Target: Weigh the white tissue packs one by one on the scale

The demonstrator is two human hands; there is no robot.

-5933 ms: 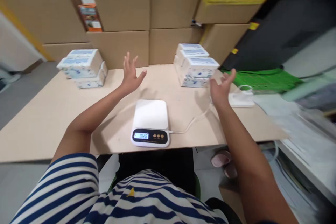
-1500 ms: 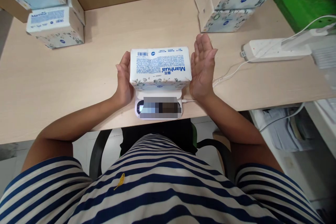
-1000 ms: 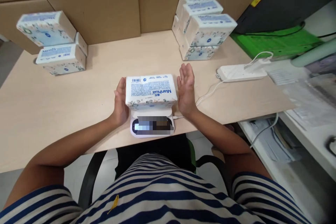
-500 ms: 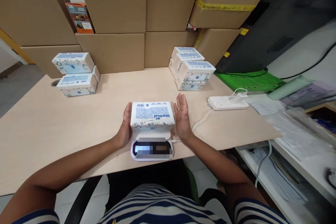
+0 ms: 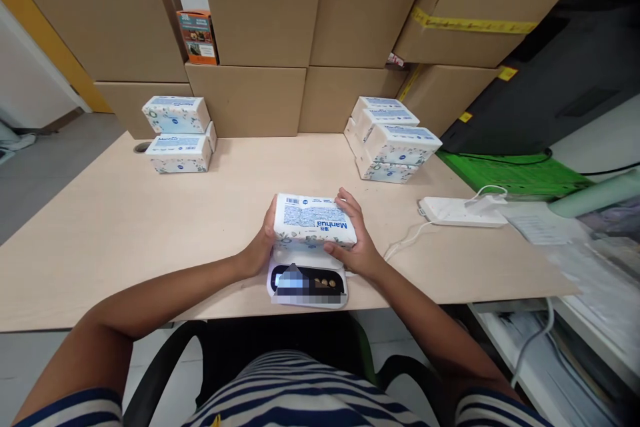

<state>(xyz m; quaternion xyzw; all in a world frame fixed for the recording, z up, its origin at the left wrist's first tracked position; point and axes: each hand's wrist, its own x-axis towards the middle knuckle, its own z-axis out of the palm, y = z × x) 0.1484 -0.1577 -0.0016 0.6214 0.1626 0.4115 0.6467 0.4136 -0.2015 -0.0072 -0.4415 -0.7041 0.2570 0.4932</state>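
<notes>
Counting from my end, lol: one left hand [image 5: 257, 250], one right hand [image 5: 363, 250], one tissue pack [image 5: 315, 219] between them, one scale [image 5: 307, 281], at least three packs far left [image 5: 179, 132], at least four far right [image 5: 397, 145], one power strip [image 5: 463, 212].

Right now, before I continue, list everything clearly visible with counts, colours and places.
Flat wooden-look tabletop: one, pale beige, centre.
Digital scale: one, white with black panel, tabletop's near edge.
Printed soft tissue pack: one, white-blue, over the scale.
Stacked soft tissue packs: at least seven, white-blue, tabletop's rear left and rear right.
Cardboard cartons: several, brown, behind the tabletop.
Printed box: one, orange, among the cartons.
Plastic power strip: one, white, tabletop's right.
Flat panel: one, green, right rear.
Striped sleeves: two, navy-white, lower corners.
Bare left hand: one, pack's left side.
Bare right hand: one, pack's right side.
</notes>
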